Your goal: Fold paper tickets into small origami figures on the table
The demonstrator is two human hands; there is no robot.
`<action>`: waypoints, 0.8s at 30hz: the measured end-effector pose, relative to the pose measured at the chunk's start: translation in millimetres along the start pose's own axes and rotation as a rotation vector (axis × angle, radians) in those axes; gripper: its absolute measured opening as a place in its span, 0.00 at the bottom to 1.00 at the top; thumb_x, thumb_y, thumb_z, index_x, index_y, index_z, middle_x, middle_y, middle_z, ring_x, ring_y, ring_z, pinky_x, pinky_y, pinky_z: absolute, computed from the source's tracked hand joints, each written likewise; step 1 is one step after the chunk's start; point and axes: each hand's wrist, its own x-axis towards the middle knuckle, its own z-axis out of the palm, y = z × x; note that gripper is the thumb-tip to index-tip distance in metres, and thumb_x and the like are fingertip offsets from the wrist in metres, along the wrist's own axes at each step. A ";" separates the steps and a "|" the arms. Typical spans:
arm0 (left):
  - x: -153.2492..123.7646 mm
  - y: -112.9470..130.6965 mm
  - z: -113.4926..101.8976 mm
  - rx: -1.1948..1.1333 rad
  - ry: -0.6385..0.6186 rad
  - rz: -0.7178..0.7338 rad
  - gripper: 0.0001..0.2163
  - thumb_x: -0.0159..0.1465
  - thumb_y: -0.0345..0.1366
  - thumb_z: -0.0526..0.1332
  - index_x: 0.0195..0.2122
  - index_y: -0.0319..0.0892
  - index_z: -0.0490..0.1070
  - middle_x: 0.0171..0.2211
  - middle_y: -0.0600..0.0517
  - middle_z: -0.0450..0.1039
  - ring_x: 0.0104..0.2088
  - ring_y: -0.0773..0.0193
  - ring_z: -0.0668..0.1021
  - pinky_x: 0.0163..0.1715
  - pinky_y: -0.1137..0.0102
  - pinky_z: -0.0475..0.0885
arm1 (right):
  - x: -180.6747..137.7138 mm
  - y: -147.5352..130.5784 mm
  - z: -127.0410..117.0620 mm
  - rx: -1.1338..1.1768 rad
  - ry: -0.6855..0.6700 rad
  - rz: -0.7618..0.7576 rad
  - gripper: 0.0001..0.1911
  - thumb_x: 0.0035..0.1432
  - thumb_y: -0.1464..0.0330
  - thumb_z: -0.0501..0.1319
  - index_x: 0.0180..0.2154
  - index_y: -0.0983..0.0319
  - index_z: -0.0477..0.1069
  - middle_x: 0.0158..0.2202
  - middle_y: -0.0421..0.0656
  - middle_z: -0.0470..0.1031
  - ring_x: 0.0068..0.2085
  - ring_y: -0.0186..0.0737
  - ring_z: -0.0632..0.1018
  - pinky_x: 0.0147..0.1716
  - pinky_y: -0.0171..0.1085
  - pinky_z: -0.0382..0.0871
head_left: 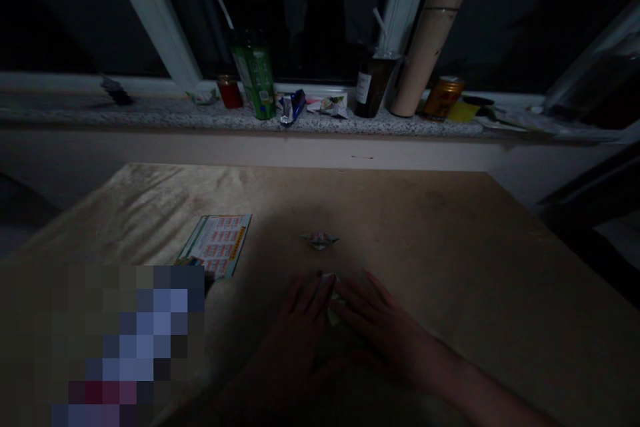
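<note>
A small piece of folded paper (334, 313) lies on the table between my two hands, its pale tip (329, 276) showing beyond the fingertips. My left hand (306, 310) rests over its left side, fingers stretched out and lying flat. From the right, my right hand (367, 307) reaches in with its fingers extended, their tips touching the paper. Both thumbs are hard to make out in the dim light. Just ahead of the hands sits a small folded paper shape (320, 239) with pointed ends, apart from both hands.
A printed calendar card (220, 245) lies left on the tan table (400, 213). On the granite sill (175, 117) behind stand a green cup (256, 80), a dark cup (373, 87), a tall beige cylinder (427, 50) and an orange can (443, 99). A blurred-out patch covers the lower left.
</note>
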 end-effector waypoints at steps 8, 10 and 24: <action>-0.9 -4.5 1.1 -0.054 -0.003 -0.034 0.38 0.63 0.53 0.54 0.66 0.36 0.39 0.66 0.41 0.39 0.65 0.51 0.47 0.61 0.56 0.51 | 10.7 12.9 -9.0 0.016 -0.044 -0.070 0.37 0.59 0.59 0.59 0.64 0.55 0.44 0.67 0.48 0.43 0.65 0.48 0.48 0.62 0.57 0.33; -1.3 -6.0 -1.3 -0.074 -0.012 -0.042 0.39 0.63 0.52 0.55 0.66 0.36 0.37 0.66 0.41 0.41 0.64 0.51 0.49 0.61 0.57 0.53 | 13.7 15.4 -10.9 0.040 -0.036 -0.076 0.40 0.58 0.58 0.59 0.65 0.58 0.41 0.66 0.48 0.45 0.65 0.47 0.49 0.62 0.55 0.32; -0.4 -13.2 -9.1 -0.050 -0.041 -0.036 0.38 0.61 0.50 0.57 0.66 0.40 0.38 0.67 0.45 0.40 0.65 0.52 0.48 0.61 0.57 0.51 | 15.0 19.2 -7.8 -0.024 -0.006 -0.054 0.39 0.56 0.56 0.59 0.64 0.58 0.46 0.66 0.47 0.49 0.65 0.50 0.51 0.62 0.57 0.30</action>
